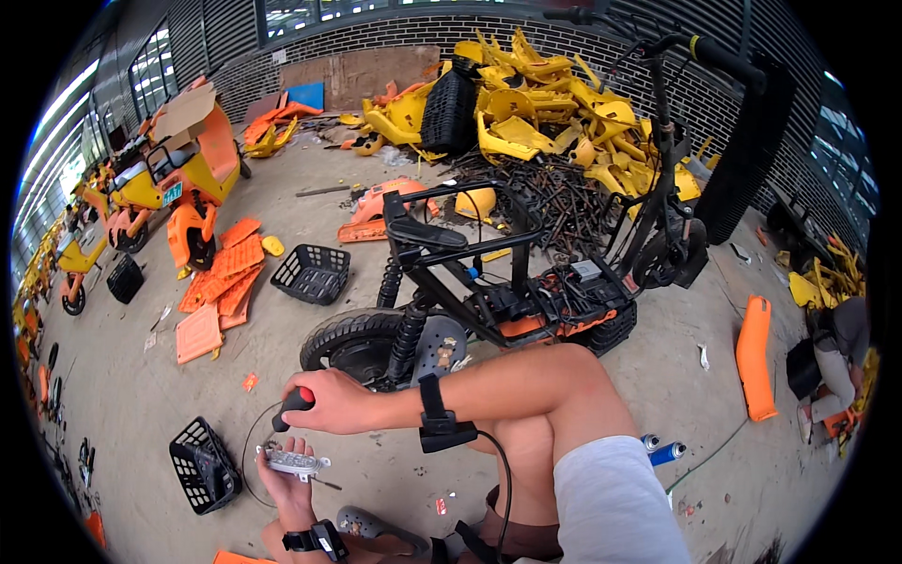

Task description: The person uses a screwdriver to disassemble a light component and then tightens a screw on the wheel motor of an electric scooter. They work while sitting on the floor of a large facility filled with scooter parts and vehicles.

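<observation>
While the right hand (329, 399) closes round a red-and-black tool (294, 406), the silver metal part (295, 462) lying across the left hand's (282, 484) half-open fingers could slip if the tool knocks it.

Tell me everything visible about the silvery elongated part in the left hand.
The silvery elongated part is shiny, with small protruding tabs, one at its right end. It looks like metal or clear plastic; I can't tell which. It lies nearly level, its length running left to right, held across the fingers of the left hand.
</observation>
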`<state>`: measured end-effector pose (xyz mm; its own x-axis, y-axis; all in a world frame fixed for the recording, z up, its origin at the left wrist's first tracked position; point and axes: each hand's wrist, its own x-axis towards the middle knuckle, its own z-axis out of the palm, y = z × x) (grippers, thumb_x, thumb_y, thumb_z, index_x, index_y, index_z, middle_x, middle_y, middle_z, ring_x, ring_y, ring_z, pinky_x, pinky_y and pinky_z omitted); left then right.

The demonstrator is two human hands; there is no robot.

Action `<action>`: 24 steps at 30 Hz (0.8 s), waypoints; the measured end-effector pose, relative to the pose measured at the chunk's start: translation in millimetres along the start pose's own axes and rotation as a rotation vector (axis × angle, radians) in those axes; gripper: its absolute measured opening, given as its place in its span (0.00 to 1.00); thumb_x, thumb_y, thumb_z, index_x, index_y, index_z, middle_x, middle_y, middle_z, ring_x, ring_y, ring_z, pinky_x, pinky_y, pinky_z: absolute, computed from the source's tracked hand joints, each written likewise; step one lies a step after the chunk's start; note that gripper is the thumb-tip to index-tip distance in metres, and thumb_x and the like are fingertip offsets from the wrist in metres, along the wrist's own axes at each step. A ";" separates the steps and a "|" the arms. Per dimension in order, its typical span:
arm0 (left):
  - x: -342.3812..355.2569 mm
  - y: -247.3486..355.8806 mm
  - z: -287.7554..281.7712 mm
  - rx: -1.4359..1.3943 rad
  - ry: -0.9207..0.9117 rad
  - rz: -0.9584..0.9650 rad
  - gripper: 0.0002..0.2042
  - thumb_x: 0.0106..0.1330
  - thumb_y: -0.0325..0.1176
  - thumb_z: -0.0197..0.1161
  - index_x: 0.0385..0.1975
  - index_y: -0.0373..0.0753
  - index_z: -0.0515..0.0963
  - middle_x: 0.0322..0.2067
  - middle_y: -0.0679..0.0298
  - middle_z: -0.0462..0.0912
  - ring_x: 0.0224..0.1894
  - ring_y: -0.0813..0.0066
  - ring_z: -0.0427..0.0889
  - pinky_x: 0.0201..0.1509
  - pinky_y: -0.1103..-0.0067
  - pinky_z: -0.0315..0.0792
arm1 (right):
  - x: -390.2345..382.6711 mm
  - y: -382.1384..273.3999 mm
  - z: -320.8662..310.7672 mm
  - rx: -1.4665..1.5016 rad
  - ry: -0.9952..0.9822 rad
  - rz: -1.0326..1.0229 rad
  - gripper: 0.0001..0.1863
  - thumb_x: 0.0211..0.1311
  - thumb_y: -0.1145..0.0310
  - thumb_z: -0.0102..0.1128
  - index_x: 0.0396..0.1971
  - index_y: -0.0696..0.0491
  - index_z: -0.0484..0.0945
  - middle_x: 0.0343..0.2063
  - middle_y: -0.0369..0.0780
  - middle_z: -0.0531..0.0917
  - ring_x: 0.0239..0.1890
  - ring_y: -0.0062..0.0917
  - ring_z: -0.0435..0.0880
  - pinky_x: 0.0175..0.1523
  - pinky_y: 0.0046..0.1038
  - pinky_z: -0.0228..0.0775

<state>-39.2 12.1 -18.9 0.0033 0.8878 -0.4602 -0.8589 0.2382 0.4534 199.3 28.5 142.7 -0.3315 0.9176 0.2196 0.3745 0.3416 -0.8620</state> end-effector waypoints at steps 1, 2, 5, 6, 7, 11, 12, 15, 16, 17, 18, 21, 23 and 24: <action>1.2 -1.2 -1.9 -0.012 0.016 0.000 0.26 0.69 0.55 0.52 0.53 0.38 0.65 0.55 0.50 0.70 0.55 0.49 0.75 0.57 0.53 0.71 | -1.5 -1.0 -4.2 0.020 0.018 0.032 0.22 0.53 0.54 0.69 0.43 0.53 0.82 0.23 0.41 0.78 0.29 0.32 0.80 0.37 0.33 0.71; 0.3 -4.1 0.4 -0.022 0.032 -0.007 0.26 0.69 0.55 0.52 0.55 0.38 0.64 0.56 0.50 0.70 0.56 0.49 0.74 0.58 0.52 0.71 | -3.5 4.1 -7.3 0.032 0.045 0.065 0.22 0.53 0.54 0.70 0.43 0.53 0.81 0.23 0.40 0.78 0.28 0.30 0.80 0.36 0.32 0.71; -0.4 -12.4 9.1 0.083 -0.066 -0.004 0.23 0.67 0.45 0.54 0.57 0.40 0.62 0.57 0.49 0.69 0.59 0.48 0.73 0.59 0.52 0.70 | -4.3 22.6 -10.1 0.130 0.048 0.229 0.23 0.53 0.57 0.71 0.44 0.56 0.80 0.23 0.39 0.79 0.24 0.26 0.80 0.30 0.30 0.71; -1.9 -14.3 10.0 0.130 -0.101 0.014 0.23 0.66 0.43 0.55 0.57 0.40 0.62 0.57 0.49 0.69 0.59 0.47 0.73 0.59 0.52 0.70 | -6.3 25.9 -11.8 0.202 0.032 0.288 0.23 0.52 0.57 0.71 0.44 0.57 0.80 0.23 0.39 0.80 0.23 0.25 0.80 0.28 0.29 0.70; -1.6 -17.3 12.0 0.178 -0.155 -0.003 0.23 0.66 0.40 0.54 0.58 0.40 0.62 0.57 0.49 0.69 0.59 0.47 0.73 0.59 0.52 0.70 | -10.0 29.8 -14.6 0.275 0.014 0.346 0.24 0.52 0.58 0.71 0.44 0.58 0.79 0.24 0.39 0.80 0.22 0.24 0.81 0.26 0.28 0.70; -7.1 -31.1 26.3 0.370 -0.181 -0.025 0.24 0.66 0.32 0.51 0.62 0.39 0.60 0.56 0.48 0.72 0.55 0.45 0.77 0.56 0.53 0.74 | -7.9 44.2 -18.3 0.396 0.117 0.501 0.24 0.57 0.56 0.70 0.47 0.56 0.77 0.28 0.38 0.82 0.18 0.18 0.79 0.19 0.24 0.66; -6.3 -31.7 25.6 0.424 -0.154 -0.028 0.24 0.67 0.32 0.50 0.63 0.38 0.59 0.56 0.48 0.73 0.53 0.45 0.78 0.54 0.54 0.75 | -7.7 37.3 -25.5 0.441 0.116 0.559 0.24 0.59 0.55 0.67 0.48 0.55 0.75 0.29 0.38 0.83 0.18 0.17 0.77 0.17 0.24 0.64; -7.5 -32.2 27.5 0.445 -0.141 -0.074 0.24 0.68 0.31 0.49 0.63 0.37 0.59 0.55 0.47 0.74 0.51 0.46 0.80 0.50 0.56 0.78 | -1.7 51.8 -33.0 0.571 0.113 0.667 0.16 0.58 0.56 0.63 0.34 0.54 0.80 0.27 0.35 0.84 0.19 0.17 0.79 0.19 0.19 0.66; -6.4 -32.0 28.3 0.438 -0.151 -0.072 0.23 0.68 0.32 0.49 0.63 0.38 0.59 0.55 0.47 0.74 0.51 0.45 0.80 0.50 0.55 0.78 | 0.2 59.3 -37.2 0.597 0.030 0.717 0.14 0.59 0.56 0.61 0.31 0.52 0.81 0.27 0.34 0.84 0.20 0.16 0.79 0.21 0.19 0.66; -6.0 -31.0 27.5 0.434 -0.155 -0.071 0.22 0.68 0.32 0.49 0.62 0.39 0.60 0.55 0.48 0.74 0.51 0.45 0.80 0.51 0.54 0.78 | -0.2 59.4 -37.8 0.608 -0.006 0.737 0.13 0.60 0.56 0.60 0.31 0.51 0.80 0.27 0.34 0.84 0.21 0.16 0.79 0.22 0.19 0.66; -6.1 -29.8 26.9 0.431 -0.160 -0.072 0.21 0.68 0.33 0.50 0.61 0.40 0.61 0.55 0.48 0.73 0.52 0.44 0.79 0.51 0.53 0.78 | -0.3 59.4 -38.0 0.619 -0.041 0.756 0.13 0.60 0.55 0.59 0.31 0.50 0.80 0.27 0.34 0.85 0.21 0.15 0.79 0.23 0.19 0.67; -9.6 -22.9 23.3 0.434 -0.157 -0.042 0.21 0.68 0.33 0.50 0.61 0.39 0.61 0.54 0.47 0.75 0.51 0.45 0.80 0.51 0.54 0.78 | 4.5 50.3 -43.2 0.749 -0.049 0.747 0.11 0.63 0.56 0.58 0.33 0.48 0.78 0.30 0.33 0.85 0.25 0.14 0.79 0.28 0.20 0.68; -11.2 -20.2 23.3 0.421 -0.156 -0.028 0.22 0.68 0.32 0.49 0.61 0.37 0.61 0.54 0.46 0.75 0.50 0.45 0.81 0.50 0.55 0.79 | 10.4 45.9 -49.8 0.820 0.074 0.574 0.08 0.65 0.59 0.58 0.36 0.48 0.77 0.34 0.32 0.85 0.27 0.14 0.79 0.30 0.19 0.68; -13.2 -19.6 25.7 0.405 -0.157 -0.022 0.23 0.67 0.31 0.49 0.62 0.36 0.60 0.54 0.45 0.75 0.49 0.46 0.81 0.49 0.57 0.80 | 13.6 49.6 -50.4 0.842 0.128 0.514 0.09 0.64 0.61 0.59 0.39 0.48 0.78 0.36 0.32 0.85 0.30 0.13 0.80 0.33 0.19 0.69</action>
<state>-9.2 5.8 -2.1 0.1243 0.9224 -0.3658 -0.5875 0.3655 0.7220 257.1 68.2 125.9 -0.1865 0.9456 -0.2665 -0.3071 -0.3138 -0.8985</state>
